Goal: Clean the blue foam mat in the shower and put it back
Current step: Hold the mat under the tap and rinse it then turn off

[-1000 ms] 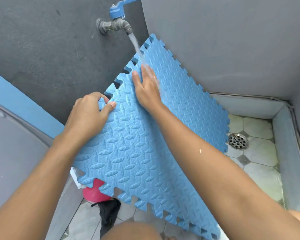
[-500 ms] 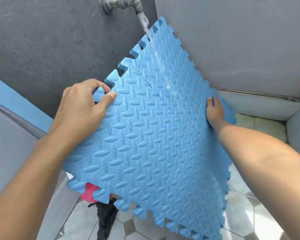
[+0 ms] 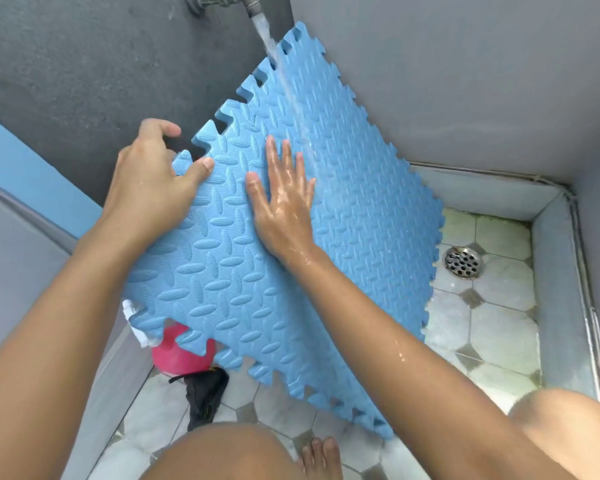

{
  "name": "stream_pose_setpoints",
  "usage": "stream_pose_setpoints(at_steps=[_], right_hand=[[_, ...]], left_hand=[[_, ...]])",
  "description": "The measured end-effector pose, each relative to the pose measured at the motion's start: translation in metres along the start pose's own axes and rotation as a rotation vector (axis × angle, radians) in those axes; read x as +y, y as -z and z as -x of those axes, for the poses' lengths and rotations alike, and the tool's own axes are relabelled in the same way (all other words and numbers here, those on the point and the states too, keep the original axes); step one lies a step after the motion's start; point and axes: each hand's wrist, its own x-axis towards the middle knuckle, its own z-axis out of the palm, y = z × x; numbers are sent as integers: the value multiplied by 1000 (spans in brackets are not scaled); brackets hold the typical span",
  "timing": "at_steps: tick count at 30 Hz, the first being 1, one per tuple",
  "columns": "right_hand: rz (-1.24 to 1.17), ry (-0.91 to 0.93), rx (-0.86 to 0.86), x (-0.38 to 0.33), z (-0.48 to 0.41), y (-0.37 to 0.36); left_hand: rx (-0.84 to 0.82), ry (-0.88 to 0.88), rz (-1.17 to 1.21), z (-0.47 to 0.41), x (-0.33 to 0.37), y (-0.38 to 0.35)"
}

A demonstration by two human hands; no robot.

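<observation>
Grey walls [image 3: 465, 81]: they meet in a far corner.
Tiled shower floor [image 3: 496, 327]: pale, wet, on the right and near side.
Blue foam mat [image 3: 361, 220]: I hold it tilted on edge in the shower, off the floor on its left side, its top corner under the tap, its textured face towards me.
My left hand [image 3: 149, 181]: it grips the mat's notched left edge, thumb on the face, fingers curled behind.
My right hand [image 3: 281, 202]: released and wet, it lies flat on the mat's face with straight fingers, just left of the water.
Pink object [image 3: 177, 358]: on the floor, partly hidden under the mat's near left corner.
Black item [image 3: 205, 389]: touching the pink object's near side.
Water stream [image 3: 274, 53]: it falls from the tap onto the mat.
Round metal drain [image 3: 463, 262]: in the floor, right of the mat.
Metal tap [image 3: 222, 1]: at the far top edge.
</observation>
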Motion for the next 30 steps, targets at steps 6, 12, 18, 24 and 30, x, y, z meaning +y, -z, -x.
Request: stream_pose_setpoints(at_steps=[6, 12, 18, 24, 30], right_hand=[[125, 121, -51, 10, 113, -16], [229, -642, 155, 199, 164, 52], [155, -734, 141, 179, 139, 47], [5, -236, 27, 42, 42, 10], [56, 56, -36, -61, 13, -19]], left_hand=[[-19, 15, 32, 2, 0, 3], [-25, 12, 42, 5, -2, 2], [-24, 5, 55, -1, 2, 5], [-36, 5, 47, -3, -3, 4], [-24, -12, 70, -7, -8, 5]])
